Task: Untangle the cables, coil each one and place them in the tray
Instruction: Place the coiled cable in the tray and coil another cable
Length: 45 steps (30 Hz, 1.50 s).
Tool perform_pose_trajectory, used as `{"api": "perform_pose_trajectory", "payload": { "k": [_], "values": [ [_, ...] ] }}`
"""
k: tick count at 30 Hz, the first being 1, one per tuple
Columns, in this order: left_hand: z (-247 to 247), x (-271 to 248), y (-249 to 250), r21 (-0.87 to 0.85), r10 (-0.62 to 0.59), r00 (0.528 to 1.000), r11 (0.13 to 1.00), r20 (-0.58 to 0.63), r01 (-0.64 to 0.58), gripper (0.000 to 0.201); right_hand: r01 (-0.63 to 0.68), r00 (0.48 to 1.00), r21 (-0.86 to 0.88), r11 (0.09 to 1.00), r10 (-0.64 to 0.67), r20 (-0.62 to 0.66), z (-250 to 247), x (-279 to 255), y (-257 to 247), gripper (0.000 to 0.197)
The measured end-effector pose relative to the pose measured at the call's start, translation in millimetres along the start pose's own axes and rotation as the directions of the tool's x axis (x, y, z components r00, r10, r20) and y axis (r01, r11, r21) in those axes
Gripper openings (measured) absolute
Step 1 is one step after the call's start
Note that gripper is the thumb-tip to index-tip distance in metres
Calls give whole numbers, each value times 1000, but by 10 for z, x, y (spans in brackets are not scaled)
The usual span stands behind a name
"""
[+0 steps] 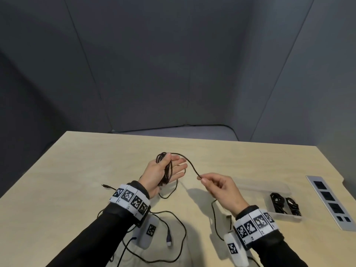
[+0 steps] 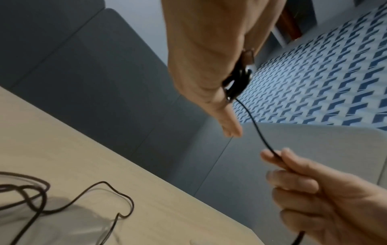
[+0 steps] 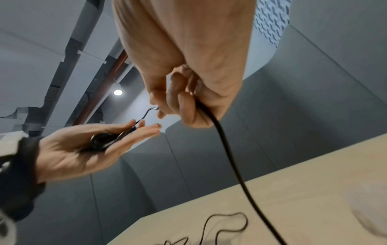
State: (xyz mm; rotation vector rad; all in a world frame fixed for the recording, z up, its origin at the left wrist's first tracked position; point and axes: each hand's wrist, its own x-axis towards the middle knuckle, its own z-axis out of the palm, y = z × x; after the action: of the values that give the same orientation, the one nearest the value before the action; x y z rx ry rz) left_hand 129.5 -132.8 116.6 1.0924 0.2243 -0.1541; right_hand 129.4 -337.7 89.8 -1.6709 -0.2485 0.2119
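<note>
Dim, even overhead light. A ceiling lamp [image 3: 117, 92] glares in the right wrist view. Soft hand shadows fall on the table [image 1: 77, 170]. Head view bends panel lines at its edges. Wrist views are soft; the nearest cable [image 3: 230, 157] and palms blur.

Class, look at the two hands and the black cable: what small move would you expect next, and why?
Probably the right hand carries its pinched stretch of cable across and lays one more loop on the coil in the left hand, whose thumb pins it; slack still trails on the table.
</note>
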Motion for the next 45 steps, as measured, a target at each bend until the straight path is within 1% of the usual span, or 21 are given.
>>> {"api": "perform_pose_trajectory", "payload": {
  "k": [4, 7, 9, 11, 13, 15, 17, 18, 19, 21, 23, 25, 26, 28, 30, 32, 35, 39, 42, 43, 45],
  "values": [
    [39, 56, -24, -84, 63, 996, 994, -63, -68, 38, -30, 989, -96, 995, 43, 139, 145, -68, 131, 22],
    [103, 54, -41, -133, 83, 987, 986, -134, -101, 32, -3, 951, -256, 967, 81, 297, 281, -137, 151, 27],
    [123, 71, -70, -19, 119, 968, 992, -223, -127, 29, 31, 922, -340, 940, 105, 372, 362, -165, 113, 29],
    [76, 125, -116, 221, 216, 934, 963, -285, -156, 26, 99, 913, -423, 901, 87, 399, 399, -162, 57, 26],
    [-33, 163, -164, 536, 370, 897, 821, -240, -195, 29, 172, 930, -484, 858, 20, 366, 382, -133, -1, 22],
    [-157, 171, -234, 810, 439, 897, 542, -47, -222, 41, 209, 956, -506, 837, -64, 288, 323, -71, -46, 18],
    [-199, 139, -301, 945, 328, 937, 252, 120, -209, 47, 226, 967, -505, 833, -128, 223, 272, -5, -95, 15],
    [-200, 129, -330, 963, 255, 954, 176, 154, -203, 51, 236, 967, -496, 835, -153, 203, 257, 25, -117, 13],
    [-192, 111, -365, 962, 202, 965, 180, 167, -205, 58, 248, 966, -490, 836, -175, 190, 254, 48, -127, 11],
    [-177, 57, -428, 917, 116, 978, 342, 175, -205, 75, 266, 963, -490, 830, -212, 164, 257, 90, -103, 10],
    [-153, 10, -472, 846, 36, 983, 504, 179, -172, 82, 246, 969, -495, 834, -221, 109, 250, 131, -27, 9],
    [-131, -29, -466, 797, -42, 977, 587, 208, -144, 73, 193, 980, -458, 868, -195, 43, 217, 154, 41, 7],
    [-126, -44, -461, 782, -75, 969, 607, 234, -142, 61, 160, 986, -421, 893, -167, 21, 197, 159, 70, 6],
    [-146, -48, -452, 797, -122, 946, 577, 301, -179, 33, 105, 994, -304, 947, -105, 17, 169, 160, 112, 6],
    [-171, -55, -439, 786, -147, 935, 593, 323, -178, 24, 61, 998, -187, 980, -58, 21, 159, 157, 143, 5],
    [-185, -53, -432, 691, -129, 939, 710, 320, -138, 23, 13, 1000, -100, 995, -14, -6, 149, 161, 172, 4],
    [-145, -72, -416, 594, -50, 952, 791, 302, -147, 28, -35, 999, -82, 996, 35, -3, 158, 133, 225, 11],
    [-32, -63, -426, 343, 39, 992, 936, 120, -79, 37, -72, 997, -123, 990, 76, 27, 239, 79, 338, 15],
    [-4, -8, -405, 276, 152, 988, 951, -23, -140, 46, -156, 987, -245, 957, 157, -18, 266, 39, 431, 8],
    [10, 1, -387, 257, 180, 982, 953, -48, -162, 47, -142, 989, -281, 949, 148, -2, 278, 15, 443, 3],
    [43, -15, -357, 191, 203, 977, 963, -61, -188, 46, -28, 997, -367, 930, 53, 58, 308, -39, 442, 16]
  ]
}}
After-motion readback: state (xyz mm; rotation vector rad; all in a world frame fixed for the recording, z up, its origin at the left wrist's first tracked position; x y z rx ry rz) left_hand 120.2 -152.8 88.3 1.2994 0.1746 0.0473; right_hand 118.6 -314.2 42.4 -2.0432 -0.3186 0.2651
